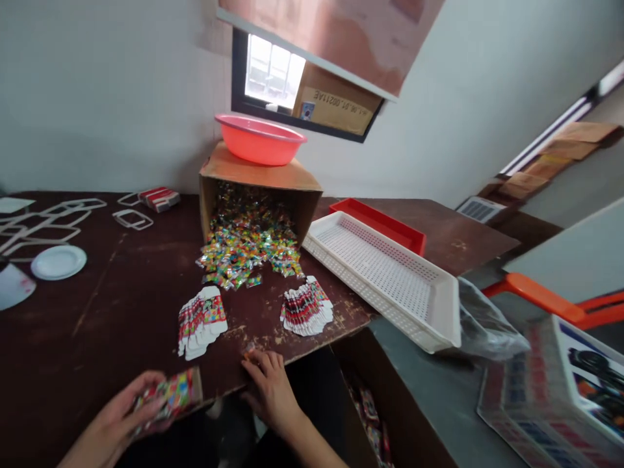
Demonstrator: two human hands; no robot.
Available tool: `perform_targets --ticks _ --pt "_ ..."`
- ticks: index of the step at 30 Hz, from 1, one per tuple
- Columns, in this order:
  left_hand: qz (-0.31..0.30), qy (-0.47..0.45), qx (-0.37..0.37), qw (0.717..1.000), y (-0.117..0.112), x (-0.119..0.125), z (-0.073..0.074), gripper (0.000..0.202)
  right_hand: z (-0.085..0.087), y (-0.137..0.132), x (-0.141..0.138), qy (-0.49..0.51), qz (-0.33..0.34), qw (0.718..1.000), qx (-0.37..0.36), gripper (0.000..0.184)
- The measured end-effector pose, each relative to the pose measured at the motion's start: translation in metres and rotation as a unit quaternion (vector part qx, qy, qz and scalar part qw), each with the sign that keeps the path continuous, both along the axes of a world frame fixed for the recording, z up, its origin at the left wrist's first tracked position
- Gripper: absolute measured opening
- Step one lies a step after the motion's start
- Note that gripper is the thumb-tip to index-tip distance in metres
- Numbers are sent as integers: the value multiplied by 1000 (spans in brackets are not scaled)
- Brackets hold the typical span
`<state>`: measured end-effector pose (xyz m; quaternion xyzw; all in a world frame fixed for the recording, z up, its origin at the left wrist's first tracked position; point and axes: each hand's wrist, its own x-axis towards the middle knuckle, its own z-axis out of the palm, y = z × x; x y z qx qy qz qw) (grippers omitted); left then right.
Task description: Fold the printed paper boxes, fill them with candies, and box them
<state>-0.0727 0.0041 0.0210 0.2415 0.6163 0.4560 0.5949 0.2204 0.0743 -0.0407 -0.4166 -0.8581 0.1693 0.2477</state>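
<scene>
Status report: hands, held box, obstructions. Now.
Left hand holds colourful box. Right hand at small packet, grip unclear. Fanned cartons ahead, touching neither hand.

The 2 hands (272, 389) and forearms (311, 439) are bare, the legwear (316, 390) dark.

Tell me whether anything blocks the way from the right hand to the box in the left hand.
Nothing visible does: only tabletop lies between the right hand and the box in the left hand. The left stack of flat boxes and the right stack lie farther back.
</scene>
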Motion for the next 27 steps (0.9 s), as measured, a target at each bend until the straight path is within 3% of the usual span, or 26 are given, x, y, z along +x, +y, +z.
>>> perform_targets --ticks 1,3,5,7,9,12,14,17,21,24,27 --pt "17 -13 0 1000 6 8 1 50 0 -11 0 36 -4 999 -9 32" --pt "2 -9 -1 1000 18 24 2 49 7 -24 -3 138 -15 988 -63 22" --pt "-15 -2 19 1000 27 38 2 53 24 -25 -11 258 -24 951 -169 16" --pt "-65 -1 31 997 30 47 2 56 46 -18 -19 343 -35 903 -258 25" --pt "-139 -6 42 989 28 53 2 49 67 -7 -24 365 -57 888 -274 24" --pt "-213 -25 64 975 21 56 3 35 88 10 -28 314 -63 921 -224 9" --pt "-224 -44 69 971 16 57 4 39 91 16 -32 276 -25 943 -186 4" --pt "-224 -65 62 970 10 62 4 53 82 15 -42 289 -10 950 -113 3" --pt "-232 -121 15 965 2 74 3 59 66 6 -53 320 -109 940 -52 5" --pt "-214 -128 5 968 -1 77 0 65 66 -1 -51 265 -90 956 -89 5" --pt "-193 -98 5 976 1 75 -3 69 70 -13 -44 227 12 956 -183 18"
